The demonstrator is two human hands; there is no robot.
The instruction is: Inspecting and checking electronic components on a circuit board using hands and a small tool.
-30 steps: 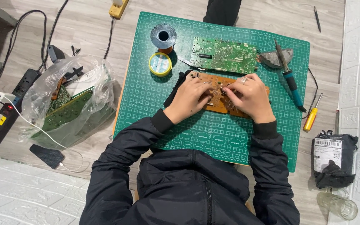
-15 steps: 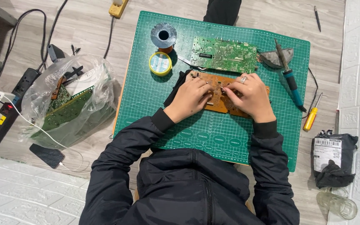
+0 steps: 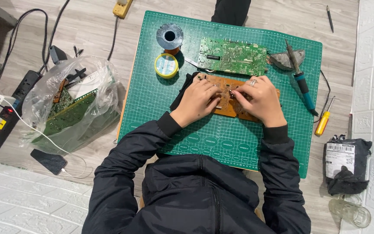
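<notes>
A brown circuit board lies flat on a green cutting mat, over a black cloth. My left hand rests on the board's left half with fingers curled onto it. My right hand, with a ring on one finger, presses on the right half, fingertips meeting near the board's middle. Whether a small part is pinched between the fingers is hidden. Both arms are in black jacket sleeves.
Behind the brown board sit a green circuit board, a solder spool, a yellow tin and a soldering iron on its stand. A yellow screwdriver, a bag of boards, a power strip and a phone lie around the mat.
</notes>
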